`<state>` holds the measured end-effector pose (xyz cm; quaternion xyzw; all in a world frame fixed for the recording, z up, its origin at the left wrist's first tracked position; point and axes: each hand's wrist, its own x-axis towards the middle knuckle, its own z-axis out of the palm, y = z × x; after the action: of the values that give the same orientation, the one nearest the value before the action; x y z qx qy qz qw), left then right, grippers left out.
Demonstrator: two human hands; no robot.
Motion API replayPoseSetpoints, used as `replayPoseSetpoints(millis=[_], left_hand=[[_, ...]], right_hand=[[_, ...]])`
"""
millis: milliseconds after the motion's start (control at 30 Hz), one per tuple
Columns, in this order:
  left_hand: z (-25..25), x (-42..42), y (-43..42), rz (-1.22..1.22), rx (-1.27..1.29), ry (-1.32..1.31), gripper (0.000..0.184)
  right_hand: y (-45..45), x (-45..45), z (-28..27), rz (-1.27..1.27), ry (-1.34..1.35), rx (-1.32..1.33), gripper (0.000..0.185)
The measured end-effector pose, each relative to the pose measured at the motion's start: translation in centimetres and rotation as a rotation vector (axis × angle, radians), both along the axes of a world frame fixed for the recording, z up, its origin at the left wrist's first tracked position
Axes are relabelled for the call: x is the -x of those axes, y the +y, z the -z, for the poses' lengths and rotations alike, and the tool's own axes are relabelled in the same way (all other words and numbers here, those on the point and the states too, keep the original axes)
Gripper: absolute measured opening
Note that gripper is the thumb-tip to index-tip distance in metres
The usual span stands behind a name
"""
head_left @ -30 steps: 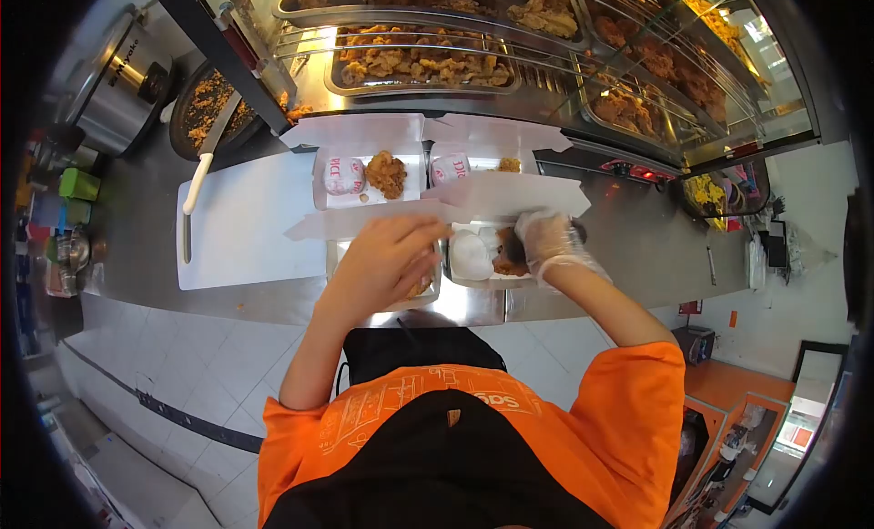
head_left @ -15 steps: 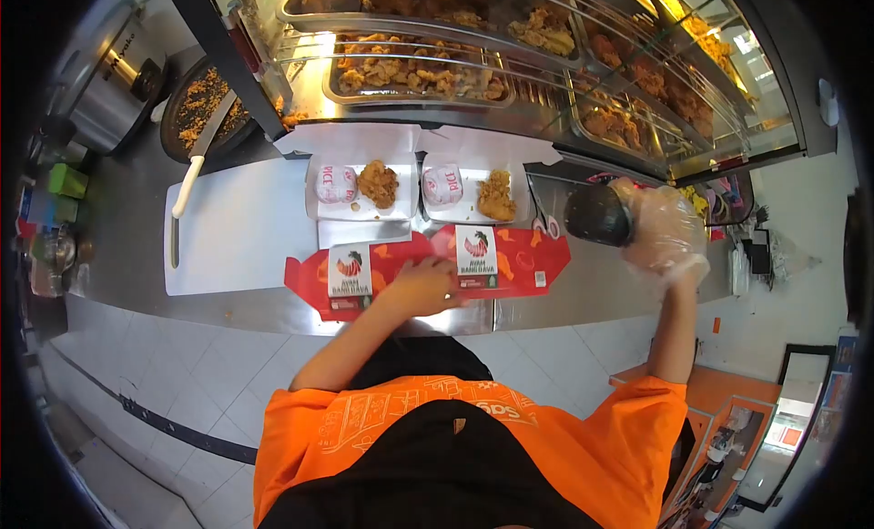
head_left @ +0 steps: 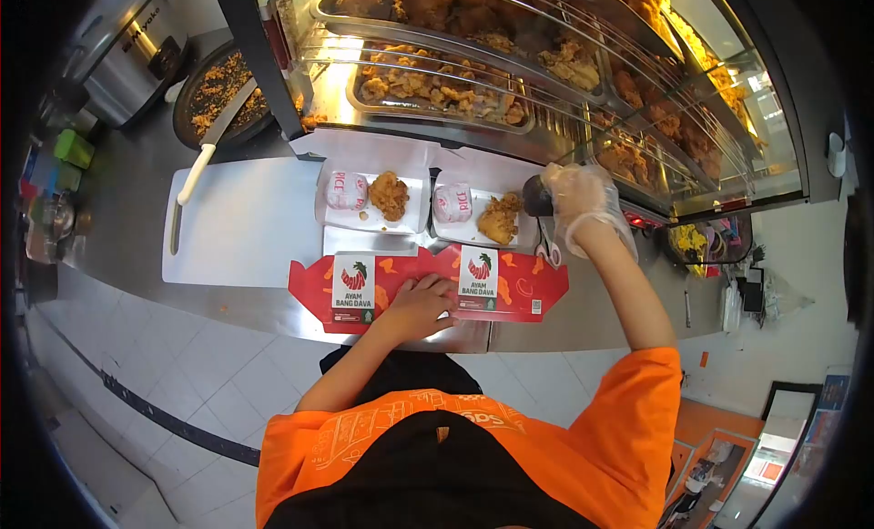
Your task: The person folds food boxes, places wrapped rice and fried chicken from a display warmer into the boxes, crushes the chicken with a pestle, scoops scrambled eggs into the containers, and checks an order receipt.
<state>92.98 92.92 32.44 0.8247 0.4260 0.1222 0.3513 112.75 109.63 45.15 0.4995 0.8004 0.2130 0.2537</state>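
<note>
Two paper boxes stand side by side, their red printed lids folded toward me. The left box [head_left: 411, 221] holds a wrapped rice packet [head_left: 347, 190] and a piece of fried chicken [head_left: 389, 195]. In the right box [head_left: 469, 232] are another rice packet [head_left: 452, 202] and fried chicken [head_left: 499, 219]. My left hand [head_left: 419, 309], bare, lies with fingers stretched over the lids where they meet. My right hand [head_left: 581, 199], in a clear plastic glove, grips a dark rounded bowl [head_left: 537, 198] beside the right-hand chicken. The bowl's contents are hidden.
A white cutting board [head_left: 241, 228] lies left, with a white-handled knife [head_left: 214, 142] reaching over a pan of crumbs [head_left: 205, 106]. Scissors [head_left: 549, 249] rest near the right box. Behind stands a heated display case [head_left: 437, 119] with trays of fried chicken.
My right hand has brought the dark bowl leftward to the right box's edge. My left hand stays on the lids. The view has shifted slightly.
</note>
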Motion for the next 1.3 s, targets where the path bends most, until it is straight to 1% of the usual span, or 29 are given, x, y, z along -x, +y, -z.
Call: replayPoseSetpoints(millis=[100,133,167,200,233,267,300,333,400,433,467,500,533,567,600,700,733,833,900,933,967,1000,1033,1067,1100,1167,1200,1233,1300], left_hand=[[-0.1,0.3,0.6,-0.009,0.007,0.007,0.027],[0.0,0.3,0.6,-0.019,-0.004,0.007,0.028],[0.0,0.1,0.0,-0.025,-0.003,0.006,0.028],[-0.2,0.1,0.1,-0.017,0.003,0.000,0.029],[-0.2,0.1,0.3,-0.018,-0.013,0.002,0.030],[-0.1,0.0,-0.3,-0.011,-0.007,0.005,0.030],[0.0,0.2,-0.2,-0.009,-0.017,0.015,0.031],[0.2,0.2,-0.6,-0.038,-0.040,-0.030,0.033],[1.0,0.2,-0.9,-0.052,-0.069,-0.053,0.032],[1.1,0.4,-1.0,-0.059,-0.080,-0.060,0.032],[0.8,0.5,-0.9,-0.045,-0.058,-0.057,0.034],[0.8,0.6,-0.7,-0.039,-0.057,-0.056,0.034],[0.9,0.6,-0.6,-0.033,-0.056,-0.059,0.035],[1.0,0.6,-0.8,-0.023,-0.050,-0.060,0.036],[1.0,0.6,-0.8,-0.032,-0.046,-0.035,0.033],[1.0,1.0,-0.6,-0.001,-0.030,-0.096,0.033],[1.1,1.2,-0.6,0.009,-0.011,-0.138,0.035],[2.4,1.5,-0.7,0.015,-0.011,-0.211,0.036],[2.6,1.9,-0.8,0.016,0.007,-0.254,0.035],[2.6,2.0,-0.9,0.013,0.003,-0.275,0.034],[2.7,2.1,-0.9,0.009,-0.005,-0.295,0.033],[2.8,2.2,-0.8,0.027,0.018,-0.301,0.032],[3.3,2.4,-0.6,0.036,0.006,-0.298,0.033],[3.7,2.5,-0.4,0.045,-0.007,-0.297,0.033],[3.9,2.3,-0.7,0.057,-0.011,-0.298,0.033],[3.7,2.9,0.2,0.059,-0.018,-0.328,0.032],[3.8,2.8,-0.4,0.055,-0.011,-0.358,0.032],[3.9,2.7,-1.0,0.051,-0.003,-0.387,0.032],[3.9,2.7,-1.0,0.067,0.005,-0.364,0.031]], right_hand=[[-2.3,3.0,1.6,0.030,-0.044,0.102,0.016],[-2.8,3.5,5.1,-0.012,-0.082,0.003,0.014],[-3.4,2.9,10.4,-0.050,-0.122,-0.085,0.011],[-0.7,1.3,14.8,-0.016,-0.118,-0.021,0.011],[0.2,1.5,12.5,-0.001,-0.081,0.094,0.012],[-0.5,2.3,8.5,0.021,-0.043,0.231,0.013],[-0.4,2.8,6.1,0.037,0.002,0.351,0.014],[-0.2,3.1,6.2,-0.080,-0.005,0.081,0.015],[-0.1,2.2,5.5,-0.010,0.078,0.040,0.019],[-1.0,2.8,3.7,0.025,0.122,0.024,0.021],[-2.8,4.1,1.9,-0.005,-0.043,0.040,0.017],[-2.8,3.7,4.8,-0.001,-0.083,0.016,0.017],[-2.4,2.8,10.1,0.004,-0.126,-0.008,0.018],[-2.2,2.2,12.9,0.013,-0.169,-0.028,0.019],[-1.8,2.5,9.7,-0.034,-0.059,0.153,0.017],[-0.9,3.2,5.5,-0.063,0.062,0.125,0.018],[-1.0,4.6,2.5,0.010,0.067,0.187,0.017],[-0.4,5.5,1.0,-0.053,0.272,-0.002,0.021],[-2.5,10.0,-3.1,-0.139,0.332,-0.032,0.019],[-3.3,12.3,-4.3,-0.183,0.360,-0.051,0.018],[-3.0,13.5,-2.5,-0.368,0.419,-0.176,0.011],[-2.6,15.7,-0.1,-0.291,0.322,-0.145,0.019],[-2.6,17.3,4.1,-0.353,0.140,-0.248,0.030],[-3.4,19.5,5.7,-0.332,0.066,0.096,0.045],[-2.8,19.8,12.7,-0.231,-0.040,-0.353,0.050],[0.3,20.0,10.3,-0.272,0.067,0.200,0.044],[0.5,19.9,8.0,-0.271,0.027,0.302,0.036],[0.8,19.4,7.4,-0.205,0.083,0.248,0.035],[-0.2,19.9,5.3,-0.166,-0.112,0.063,0.031]])
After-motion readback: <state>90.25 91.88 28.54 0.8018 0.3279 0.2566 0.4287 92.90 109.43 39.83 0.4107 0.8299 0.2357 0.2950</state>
